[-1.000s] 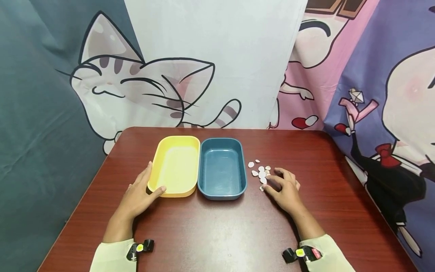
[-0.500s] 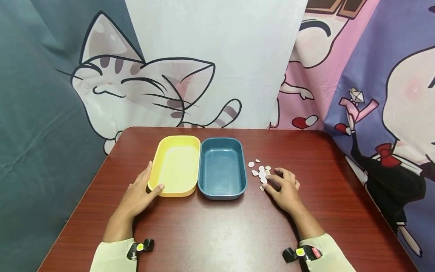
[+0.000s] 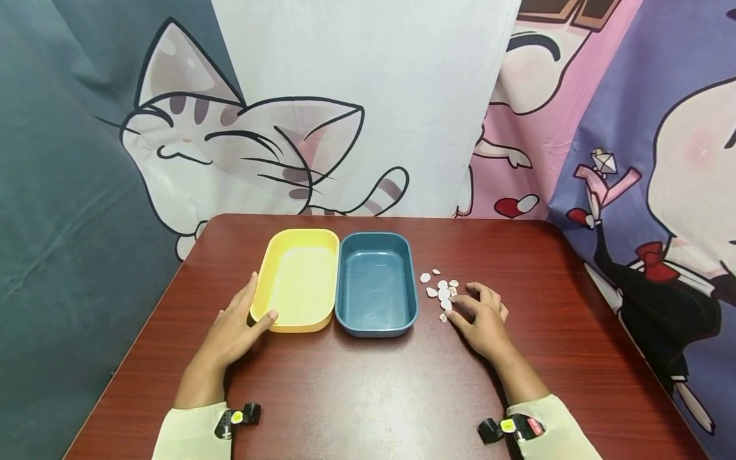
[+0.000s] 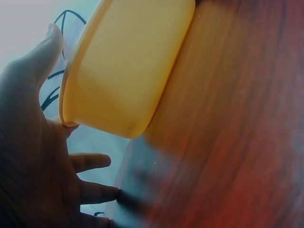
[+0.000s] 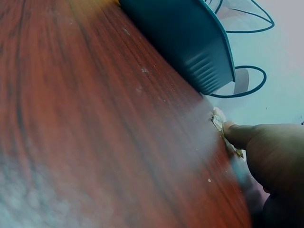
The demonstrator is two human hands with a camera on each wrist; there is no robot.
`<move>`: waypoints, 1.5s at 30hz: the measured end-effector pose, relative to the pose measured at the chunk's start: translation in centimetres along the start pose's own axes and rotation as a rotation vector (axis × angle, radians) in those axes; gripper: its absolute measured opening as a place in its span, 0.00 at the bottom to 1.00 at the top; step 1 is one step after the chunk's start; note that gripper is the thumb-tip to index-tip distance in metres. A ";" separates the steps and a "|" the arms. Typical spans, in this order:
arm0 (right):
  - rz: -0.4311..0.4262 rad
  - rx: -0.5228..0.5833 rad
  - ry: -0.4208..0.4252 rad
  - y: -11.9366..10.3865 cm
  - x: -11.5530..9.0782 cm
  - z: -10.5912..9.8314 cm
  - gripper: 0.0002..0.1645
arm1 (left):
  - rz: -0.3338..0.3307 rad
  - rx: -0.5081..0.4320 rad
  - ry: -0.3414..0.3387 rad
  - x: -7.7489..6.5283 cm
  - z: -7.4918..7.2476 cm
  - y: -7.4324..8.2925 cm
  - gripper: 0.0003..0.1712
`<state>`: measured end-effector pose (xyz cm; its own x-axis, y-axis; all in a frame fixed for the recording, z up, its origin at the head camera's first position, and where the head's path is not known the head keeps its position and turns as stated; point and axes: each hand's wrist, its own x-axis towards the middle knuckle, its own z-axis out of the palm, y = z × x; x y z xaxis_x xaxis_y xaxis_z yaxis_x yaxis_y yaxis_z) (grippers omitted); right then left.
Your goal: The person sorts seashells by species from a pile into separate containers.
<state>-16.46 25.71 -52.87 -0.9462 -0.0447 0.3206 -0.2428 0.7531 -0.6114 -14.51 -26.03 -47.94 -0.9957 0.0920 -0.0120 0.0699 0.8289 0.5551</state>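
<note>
In the head view, a yellow tray (image 3: 296,281) and a dark blue tray (image 3: 376,284) stand side by side on the table. My left hand (image 3: 232,329) rests at the yellow tray's near left corner, thumb over the rim, fingers loosely spread; the left wrist view shows the yellow wall (image 4: 126,71) beside those fingers. Several small white pieces that look like seashells (image 3: 443,294) lie right of the blue tray. My right hand (image 3: 483,322) rests beside them, thumb and index finger apart at the pile's edge. In the right wrist view, the thumb hides part of the shells (image 5: 217,118).
The brown wooden table (image 3: 368,390) stretches before both trays. Behind it hangs a cloth backdrop (image 3: 374,57) printed with a cartoon cat and other figures. Each sleeve carries a small black camera (image 3: 248,414).
</note>
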 end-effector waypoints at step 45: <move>-0.141 0.107 0.251 -1.9 0.3 1.1 0.13 | -0.007 0.012 -0.007 -0.2 0.0 0.0 0.67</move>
<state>-16.48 23.59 -52.39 -0.8222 0.0298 0.5684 -0.4018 0.6769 -0.6168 -14.33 -26.02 -47.91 -0.9957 0.0898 -0.0219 0.0635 0.8363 0.5445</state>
